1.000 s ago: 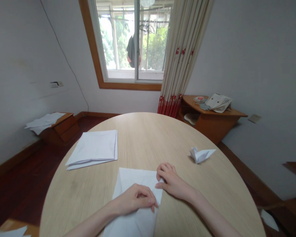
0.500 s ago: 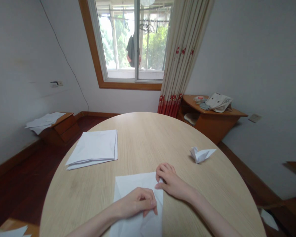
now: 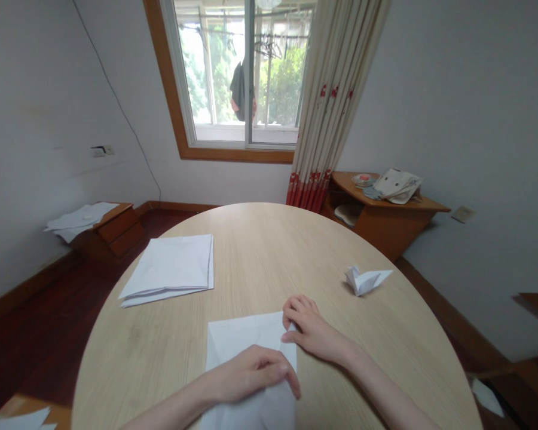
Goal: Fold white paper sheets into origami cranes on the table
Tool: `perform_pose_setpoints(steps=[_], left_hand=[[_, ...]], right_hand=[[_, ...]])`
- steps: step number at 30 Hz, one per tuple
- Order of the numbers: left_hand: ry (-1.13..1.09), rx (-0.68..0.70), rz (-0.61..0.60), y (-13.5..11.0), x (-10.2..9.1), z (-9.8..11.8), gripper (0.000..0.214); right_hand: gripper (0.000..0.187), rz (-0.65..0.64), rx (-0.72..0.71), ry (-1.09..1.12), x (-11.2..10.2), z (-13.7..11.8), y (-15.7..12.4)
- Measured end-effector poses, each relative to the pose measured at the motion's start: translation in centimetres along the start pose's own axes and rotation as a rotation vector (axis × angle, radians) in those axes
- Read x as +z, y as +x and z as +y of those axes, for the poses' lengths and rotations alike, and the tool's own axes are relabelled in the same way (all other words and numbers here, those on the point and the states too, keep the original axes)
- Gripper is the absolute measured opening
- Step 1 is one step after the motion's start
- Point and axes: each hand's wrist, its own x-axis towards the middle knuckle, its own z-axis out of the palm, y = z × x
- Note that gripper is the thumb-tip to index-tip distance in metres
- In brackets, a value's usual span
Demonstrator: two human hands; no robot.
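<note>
A folded white sheet of paper (image 3: 246, 334) lies on the round wooden table (image 3: 269, 251) in front of me, its near end cut off by the bottom of the view. My left hand (image 3: 260, 376) rests across its middle, fingers stretched out, the fingertips at the right edge. My right hand (image 3: 302, 322) has its fingers curled and its thumb against the paper's top right corner, pinching it there. The curled fingers partly hide that corner. Right of my right hand, apart from it, stands a small folded paper bird (image 3: 363, 282).
A stack of white paper (image 3: 174, 263) sits at the table's left. Beyond the table are a low cabinet with papers (image 3: 112, 230) on the left, a corner desk with a cloth bag (image 3: 399, 185) on the right, and a curtain (image 3: 332, 89) beside the window.
My left hand has moved slightly right across the paper, and its fingers have straightened from a curl to reach the right edge. My right hand has stayed at the corner.
</note>
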Motion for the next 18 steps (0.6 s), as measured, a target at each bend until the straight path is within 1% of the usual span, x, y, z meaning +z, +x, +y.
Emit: perform_pose_setpoints(steps=[3,5,6,7,9,12,15,18], left_hand=[[-0.077,0.013,0.124,0.4,0.1,-0.5,0.066],[-0.091,-0.044,0.248,0.7,0.0,-1.1,0.057],[-0.082,-0.104,0.306,0.8,-0.1,-1.4,0.050],[-0.051,-0.170,0.356,0.9,-0.2,-1.7,0.047],[0.026,-0.238,0.430,1.0,-0.5,-2.2,0.043],[0.186,-0.227,0.530,1.0,-0.7,-2.5,0.034],[0.270,-0.231,0.571,1.0,-0.7,-2.3,0.032],[0.237,-0.268,0.543,0.9,-0.6,-2.1,0.031]], right_hand=[[0.018,0.003,-0.005,-0.008,0.0,0.0,0.0],[0.019,0.006,-0.014,-0.004,0.0,0.0,-0.1],[0.019,0.006,-0.017,0.001,0.0,0.0,-0.1],[0.020,0.004,-0.017,0.006,0.0,0.0,-0.2],[0.020,-0.002,-0.017,0.015,0.0,-0.2,-0.2],[0.020,-0.008,-0.029,0.033,0.2,-0.5,-0.2],[0.021,-0.009,-0.049,0.051,0.4,-0.7,-0.2],[0.021,-0.021,-0.056,0.060,0.4,-1.0,-0.2]])
